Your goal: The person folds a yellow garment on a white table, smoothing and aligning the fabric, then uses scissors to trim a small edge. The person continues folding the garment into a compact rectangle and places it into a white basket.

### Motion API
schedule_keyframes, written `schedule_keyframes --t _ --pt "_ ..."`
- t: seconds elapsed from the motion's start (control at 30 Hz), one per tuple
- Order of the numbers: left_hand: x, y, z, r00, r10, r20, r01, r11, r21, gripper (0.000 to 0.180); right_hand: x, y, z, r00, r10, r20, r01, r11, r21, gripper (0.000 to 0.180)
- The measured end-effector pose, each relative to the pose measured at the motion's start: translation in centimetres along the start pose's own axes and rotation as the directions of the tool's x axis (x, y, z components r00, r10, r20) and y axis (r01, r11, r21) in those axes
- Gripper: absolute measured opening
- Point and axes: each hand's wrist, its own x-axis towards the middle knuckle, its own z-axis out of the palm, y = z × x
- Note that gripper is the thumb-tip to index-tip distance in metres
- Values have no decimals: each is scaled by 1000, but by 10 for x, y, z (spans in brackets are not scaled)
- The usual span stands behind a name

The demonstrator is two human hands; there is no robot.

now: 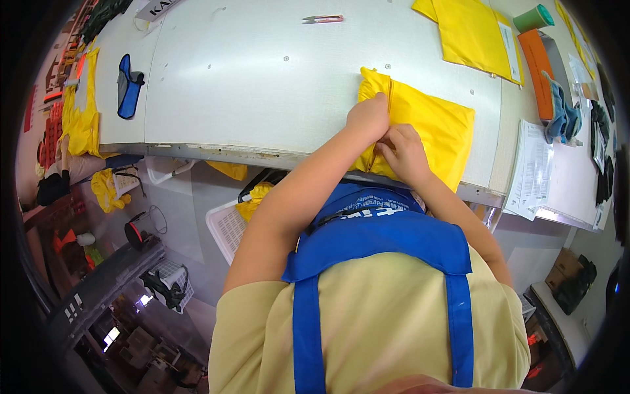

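A yellow folded fabric piece [438, 125] lies at the near edge of the white table, in front of my body. A dark orange line like a zipper or seam runs along its left part. My left hand [369, 119] is closed in a pinch on the fabric beside this line. Just below it and to the right, my right hand [405, 154] has its thumb and fingers pressed together on the same piece, near the table's edge. Exactly what lies between the fingertips is hidden.
Thread snips [323, 19] lie at the far side of the white table [230, 85]. Another yellow fabric piece [469, 36], an orange box [537, 72] and papers [530, 172] are at right. A blue-and-black item [130, 87] lies left. A white basket [226, 230] stands below the edge.
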Motion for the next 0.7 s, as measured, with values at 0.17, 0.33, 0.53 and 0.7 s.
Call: schedule_keyframes --t 0.17,0.33,0.53,0.7 --pt "-41 -43 -2 959 20 -283 -64 987 -147 19 22 -17 12 966 184 180 -137 960 -244 30" --pt "-63 -54 -8 977 -66 -203 -15 927 -376 13 33 -36 18 953 239 189 -125 873 -472 38" --pt "-63 -27 5 976 108 -187 -172 915 -365 14 21 2 35 950 145 276 12 867 -498 37" --pt "-40 -31 29 997 67 -49 -82 843 -531 13 25 14 -24 868 78 490 -74 997 -28 52"
